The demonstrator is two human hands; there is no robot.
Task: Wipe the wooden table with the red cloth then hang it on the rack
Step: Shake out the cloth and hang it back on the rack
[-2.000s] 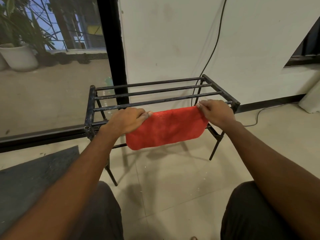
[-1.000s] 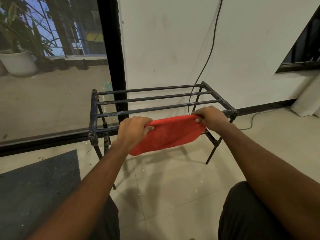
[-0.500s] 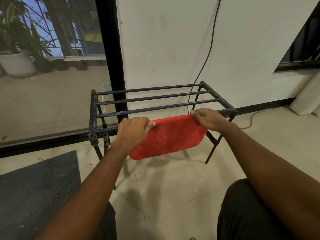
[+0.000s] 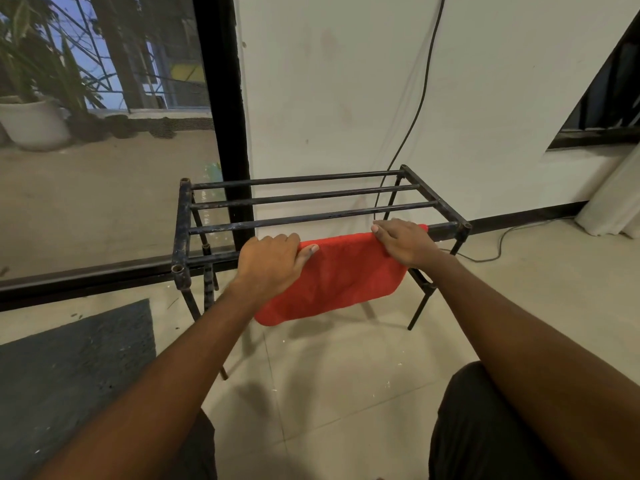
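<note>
Seen from above by a seated person, both bare forearms reach forward over a pale tiled floor [image 4: 329, 375]. At far left, behind glass, a white plant pot [image 4: 33, 124] stands outdoors with long green leaves above it. Below it, indoors, a dark grey mat [image 4: 69, 368] lies on the floor. A black door post [image 4: 230, 98] rises beside a white wall.

In the middle stands a low black metal rack [image 4: 311, 195] with four long bars running left to right. The left hand [image 4: 273, 263] grips the red cloth [image 4: 343, 282] at its upper left corner. The fingers curl over the top edge and the thumb lies on the cloth's front face. The red cloth is draped over the nearest bar of the rack, between the two hands, and most of it hangs down in front, clear of the floor.

The right hand [image 4: 405, 242] rests on the cloth's upper right corner, its fingers lying nearly straight along the fold. The thumb is hidden, so whether this hand pinches the cloth cannot be told.

Further right, a black cable [image 4: 419, 98] runs down the wall behind the rack. White fabric [image 4: 609, 202] touches the floor at the far right edge. Dark trousers [image 4: 485, 427] cover the knee at the lower right.
</note>
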